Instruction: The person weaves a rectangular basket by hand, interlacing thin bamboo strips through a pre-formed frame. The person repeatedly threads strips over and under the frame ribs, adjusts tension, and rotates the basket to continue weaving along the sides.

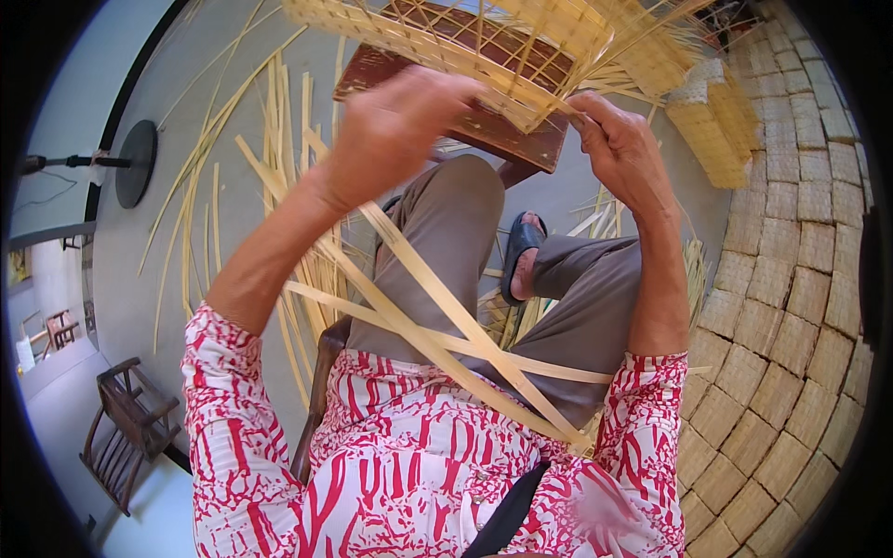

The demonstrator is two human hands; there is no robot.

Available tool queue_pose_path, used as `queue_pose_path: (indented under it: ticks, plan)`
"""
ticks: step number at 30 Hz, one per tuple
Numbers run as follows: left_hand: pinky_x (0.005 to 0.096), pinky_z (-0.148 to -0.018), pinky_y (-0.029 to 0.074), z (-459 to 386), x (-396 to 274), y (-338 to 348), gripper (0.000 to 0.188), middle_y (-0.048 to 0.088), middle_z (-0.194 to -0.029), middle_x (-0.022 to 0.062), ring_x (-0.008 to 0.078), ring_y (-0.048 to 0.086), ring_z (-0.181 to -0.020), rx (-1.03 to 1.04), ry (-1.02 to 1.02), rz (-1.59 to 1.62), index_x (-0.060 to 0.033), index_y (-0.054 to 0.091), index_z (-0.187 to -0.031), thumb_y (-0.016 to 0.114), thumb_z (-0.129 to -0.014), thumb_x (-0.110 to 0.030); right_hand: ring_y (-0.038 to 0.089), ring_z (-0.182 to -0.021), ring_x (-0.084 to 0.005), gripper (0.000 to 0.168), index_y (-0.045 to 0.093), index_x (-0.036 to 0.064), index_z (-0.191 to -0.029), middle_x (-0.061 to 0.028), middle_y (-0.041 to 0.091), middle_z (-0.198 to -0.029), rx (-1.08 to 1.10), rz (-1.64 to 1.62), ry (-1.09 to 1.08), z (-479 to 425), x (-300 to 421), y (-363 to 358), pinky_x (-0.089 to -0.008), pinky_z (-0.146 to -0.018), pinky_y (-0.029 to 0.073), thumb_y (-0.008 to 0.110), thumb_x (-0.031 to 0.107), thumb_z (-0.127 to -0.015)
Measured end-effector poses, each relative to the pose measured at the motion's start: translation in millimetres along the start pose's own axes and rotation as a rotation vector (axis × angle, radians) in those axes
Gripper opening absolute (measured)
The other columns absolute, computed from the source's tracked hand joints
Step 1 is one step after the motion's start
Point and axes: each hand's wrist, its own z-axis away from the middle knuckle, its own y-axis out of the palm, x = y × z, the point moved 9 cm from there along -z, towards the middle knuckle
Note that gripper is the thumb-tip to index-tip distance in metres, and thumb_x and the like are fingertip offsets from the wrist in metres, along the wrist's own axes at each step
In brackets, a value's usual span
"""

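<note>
A partly woven basket of pale bamboo-like strips rests on a worn red-brown wooden stool, its lattice showing the wood beneath. Loose strip ends fan out from its right corner. At that corner my right hand pinches a strip between thumb and fingers. My left hand, blurred by motion, is over the near side of the basket; its fingertips are too smeared to tell whether they hold anything. Several long flat strips cross over my lap and thighs.
Loose strips lie scattered over the grey floor at left. Stacked woven blocks line the right side, with a woven box near them. A round black stand base and a wooden chair stand further left.
</note>
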Motion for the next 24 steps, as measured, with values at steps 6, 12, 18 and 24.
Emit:
queue_pose_path:
  ticks: [6, 12, 18, 24]
  plan:
    - [0.0434, -0.079, 0.057, -27, 5, 56, 0.028, 0.068, -0.106, 0.0170, 0.0395, 0.067, -0.096, 0.151, -0.306, 0.015, -0.0018, 0.061, -0.118, 0.065, -0.090, 0.000, 0.067, -0.077, -0.0418, 0.015, 0.066, 0.011, -0.108, -0.0197, 0.068, -0.080, -0.002, 0.000, -0.185, -14, 34, 18, -0.0494, -0.066, 0.051, 0.061, 0.015, -0.094]
    - [0.0453, -0.073, 0.055, -27, 25, 68, 0.016, 0.064, -0.095, 0.0206, 0.0416, 0.066, -0.088, 0.209, -0.302, 0.180, -0.0022, 0.059, -0.108, 0.063, -0.093, -0.001, 0.068, -0.076, -0.0391, 0.012, 0.066, 0.013, -0.105, -0.0147, 0.069, -0.078, -0.043, 0.157, -0.242, -15, 49, 18, -0.0494, -0.064, 0.051, 0.060, 0.016, -0.095]
    - [0.0471, -0.071, 0.053, -32, 14, 60, 0.012, 0.063, -0.093, 0.0215, 0.0431, 0.064, -0.084, 0.153, -0.173, 0.121, -0.0020, 0.057, -0.106, 0.061, -0.095, -0.001, 0.067, -0.074, -0.0384, 0.010, 0.067, 0.013, -0.101, -0.0125, 0.069, -0.080, -0.125, 0.229, -0.320, -12, 61, 7, -0.0490, -0.065, 0.052, 0.061, 0.017, -0.095]
    - [0.0494, -0.074, 0.052, -22, 7, 57, 0.019, 0.060, -0.089, 0.0206, 0.0430, 0.064, -0.090, 0.206, -0.199, 0.080, -0.0006, 0.050, -0.099, 0.063, -0.085, 0.003, 0.067, -0.074, -0.0376, 0.011, 0.067, 0.011, -0.095, -0.0131, 0.068, -0.077, -0.088, 0.140, -0.298, -12, 54, 17, -0.0488, -0.064, 0.051, 0.062, 0.021, -0.097]
